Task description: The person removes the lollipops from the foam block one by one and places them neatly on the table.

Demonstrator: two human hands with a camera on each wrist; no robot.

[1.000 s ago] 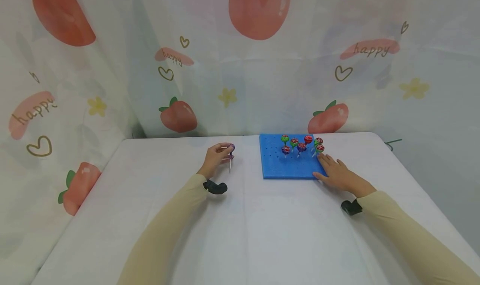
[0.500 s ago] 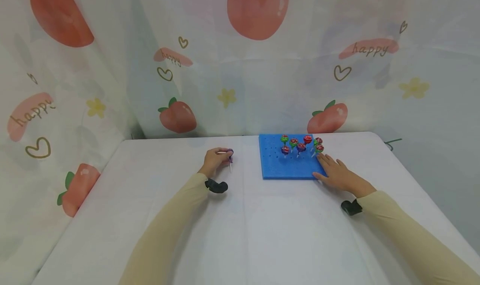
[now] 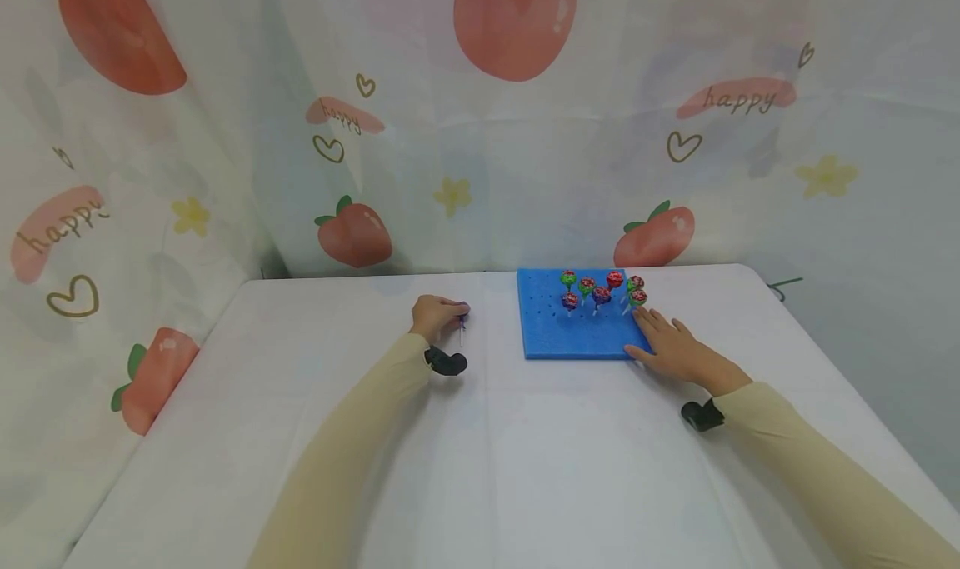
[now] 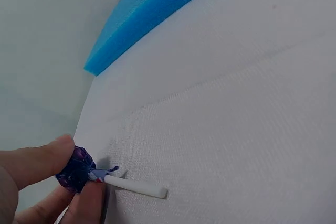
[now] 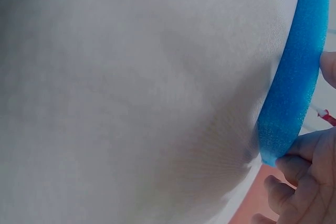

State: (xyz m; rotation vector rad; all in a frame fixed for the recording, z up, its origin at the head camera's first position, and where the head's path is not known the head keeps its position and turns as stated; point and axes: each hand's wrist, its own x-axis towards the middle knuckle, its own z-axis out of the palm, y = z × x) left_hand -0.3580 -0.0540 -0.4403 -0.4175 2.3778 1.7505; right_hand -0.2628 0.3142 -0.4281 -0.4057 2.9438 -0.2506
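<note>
From here the left hand (image 3: 436,315) mostly covers what it has: a lollipop (image 4: 79,171) in dark purple-blue wrapping, held to the left of the blue foam board (image 3: 577,342) on the white surface (image 3: 480,452). Its grip is down to a pinch, thumb and fingers on the round head, the white stick (image 4: 137,187) poking free; the lower fingers run off the left wrist view. Whether the stick's tip touches the surface, I can't tell.

The right hand (image 3: 671,346) has a loose, spread grip, fingers resting at the board's right edge, thumb near its front corner. It hides part of that edge, and the right wrist view crops it. A scrap of red (image 5: 327,117) there is too cut off to make out.

Seven lollipops (image 3: 602,295) stand toward the back of the board, in green, red and purple. The two rightmost overlap and lean, the nearer one right by the fingertips; I can't say whether they touch. The wrapper prints are too small to read.
</note>
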